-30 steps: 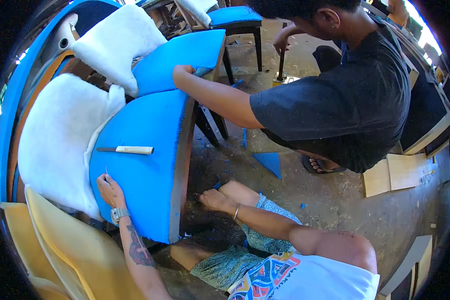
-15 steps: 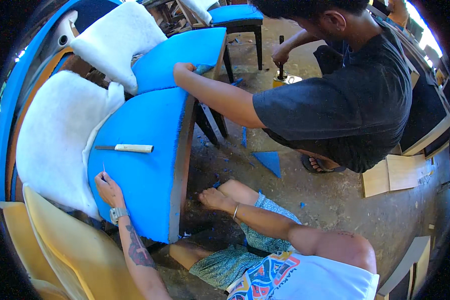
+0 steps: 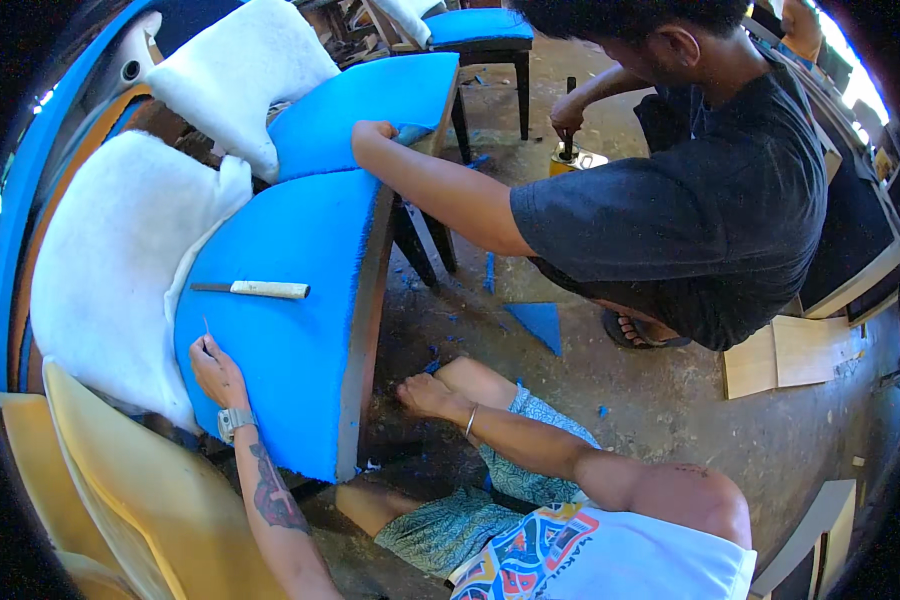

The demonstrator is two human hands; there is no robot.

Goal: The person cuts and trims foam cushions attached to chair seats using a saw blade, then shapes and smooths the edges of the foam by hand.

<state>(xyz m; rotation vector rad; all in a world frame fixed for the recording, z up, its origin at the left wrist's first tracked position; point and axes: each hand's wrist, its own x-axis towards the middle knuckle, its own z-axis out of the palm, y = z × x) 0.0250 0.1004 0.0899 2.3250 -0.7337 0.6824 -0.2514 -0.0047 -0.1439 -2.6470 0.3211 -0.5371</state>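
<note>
Left hand [image 3: 218, 372] pinching a thin sliver [image 3: 206, 325] at a blue foam chair seat [image 3: 270, 385]; right hand [image 3: 432, 398] by a bare knee [image 3: 470, 376].

At far left, a white-padded chair back [image 3: 115, 260] rises behind the seat, above a yellow foam panel [image 3: 145, 480]; the left hand lies at the seat's near left part, thumb and fingers together on the sliver; a knife [image 3: 270, 289] lies on the seat farther up, dark blade leftward, pale handle rightward; a co-worker's hand [image 3: 375, 131] touches a second blue seat [image 3: 355, 105]; the right hand is curled, and whether it grips anything I cannot tell; a triangular blue offcut [image 3: 537, 326] lies on the floor [image 3: 650, 400]; beyond it, the co-worker's other hand [image 3: 567, 115] holds a dark stick [image 3: 569, 150] in a yellow can [image 3: 560, 167].
</note>
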